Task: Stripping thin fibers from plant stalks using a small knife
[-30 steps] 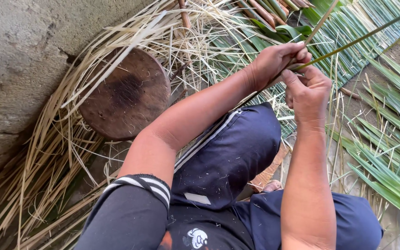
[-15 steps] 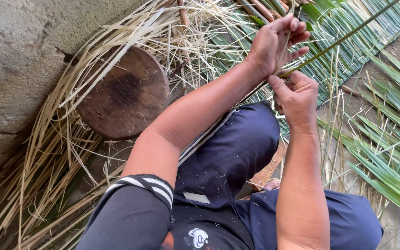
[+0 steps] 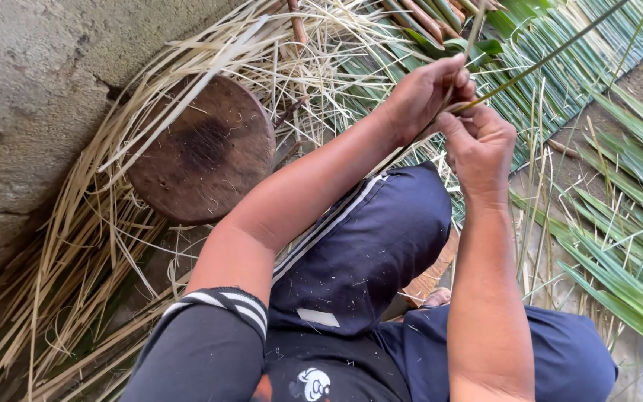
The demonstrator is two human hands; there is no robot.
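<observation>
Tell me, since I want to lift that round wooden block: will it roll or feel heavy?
The round wooden block lies flat among dry leaf strips, so it probably won't roll. It looks thick and solid, likely heavy and stiff.

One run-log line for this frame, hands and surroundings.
left hand: pinching green leaf strip | right hand: gripping same strip | nearby: round wooden block, dry fibres

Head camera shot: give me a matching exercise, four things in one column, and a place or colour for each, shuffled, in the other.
1. green leaf strip
2. round wooden block
3. dry pale strips
4. green fronds

a. brown, left of the arms
b. in both hands' grip
c. heaped along the wall
d. on the ground at right

Pairs: 1-b, 2-a, 3-c, 4-d
</observation>
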